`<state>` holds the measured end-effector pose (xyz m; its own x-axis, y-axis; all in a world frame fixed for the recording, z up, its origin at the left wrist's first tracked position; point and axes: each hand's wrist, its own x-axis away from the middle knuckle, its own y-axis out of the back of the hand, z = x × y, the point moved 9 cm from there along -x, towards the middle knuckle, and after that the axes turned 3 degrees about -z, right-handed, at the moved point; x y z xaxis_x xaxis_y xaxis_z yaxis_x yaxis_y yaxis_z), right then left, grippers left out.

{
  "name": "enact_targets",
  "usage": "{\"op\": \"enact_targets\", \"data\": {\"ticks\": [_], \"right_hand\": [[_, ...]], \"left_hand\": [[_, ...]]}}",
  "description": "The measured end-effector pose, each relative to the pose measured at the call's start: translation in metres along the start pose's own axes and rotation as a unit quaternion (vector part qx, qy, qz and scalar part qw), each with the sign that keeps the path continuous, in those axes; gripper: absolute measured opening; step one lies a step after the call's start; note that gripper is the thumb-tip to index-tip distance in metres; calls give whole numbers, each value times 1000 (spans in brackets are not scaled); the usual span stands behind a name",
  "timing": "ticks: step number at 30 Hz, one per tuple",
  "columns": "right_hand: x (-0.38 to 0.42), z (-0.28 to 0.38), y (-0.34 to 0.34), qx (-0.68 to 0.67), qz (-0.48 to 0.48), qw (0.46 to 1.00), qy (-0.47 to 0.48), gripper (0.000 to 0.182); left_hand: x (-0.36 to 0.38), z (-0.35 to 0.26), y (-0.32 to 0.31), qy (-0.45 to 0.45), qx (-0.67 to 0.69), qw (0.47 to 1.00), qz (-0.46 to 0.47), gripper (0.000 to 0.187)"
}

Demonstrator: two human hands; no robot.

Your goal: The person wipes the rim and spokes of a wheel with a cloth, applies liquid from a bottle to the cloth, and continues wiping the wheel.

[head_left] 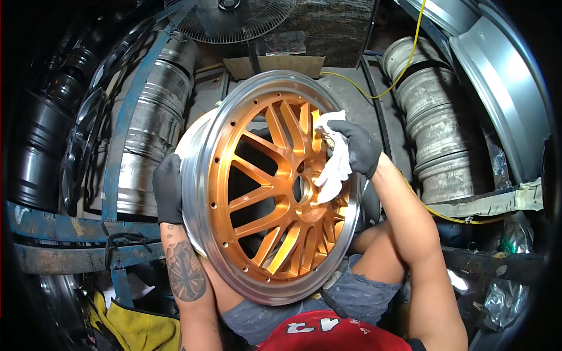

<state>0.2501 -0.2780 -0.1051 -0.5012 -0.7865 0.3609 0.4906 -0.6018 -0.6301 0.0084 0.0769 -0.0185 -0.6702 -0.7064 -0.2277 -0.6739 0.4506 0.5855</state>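
A car wheel rim (281, 169) with copper-orange spokes and a polished silver lip stands tilted over my lap, its face toward me. My left hand (168, 188), in a black glove, grips the rim's outer left side; its fingertips are partly hidden. In my right hand (360, 147), also gloved in black, a crumpled white cloth (335, 169) is held closed between the fingers. That cloth lies against the right part of the spokes and hangs down close to the centre hole.
Silver wheel barrels (436, 131) are stacked on the right rack, with more barrels (153, 126) on the blue metal rack (120, 158) at left. A fan (231, 17) stands at the back. A yellow cable (374, 96) runs along the right. A yellow cloth (137, 327) lies lower left.
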Motion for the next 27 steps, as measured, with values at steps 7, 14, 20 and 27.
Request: {"op": "enact_targets", "data": {"ticks": [7, 14, 20, 27], "right_hand": [[0, 10, -21, -166, -125, 970, 128, 29], [7, 14, -7, -232, -160, 946, 162, 40], [43, 66, -33, -93, -182, 923, 325, 26], [34, 57, -60, -60, -25, 978, 198, 26]], "left_hand": [[3, -3, 1, -24, 39, 999, 20, 36], [9, -30, 0, -50, 44, 998, -12, 38], [17, -20, -11, 29, 10, 999, 29, 53], [4, -39, -11, -49, 48, 998, -8, 46]]}}
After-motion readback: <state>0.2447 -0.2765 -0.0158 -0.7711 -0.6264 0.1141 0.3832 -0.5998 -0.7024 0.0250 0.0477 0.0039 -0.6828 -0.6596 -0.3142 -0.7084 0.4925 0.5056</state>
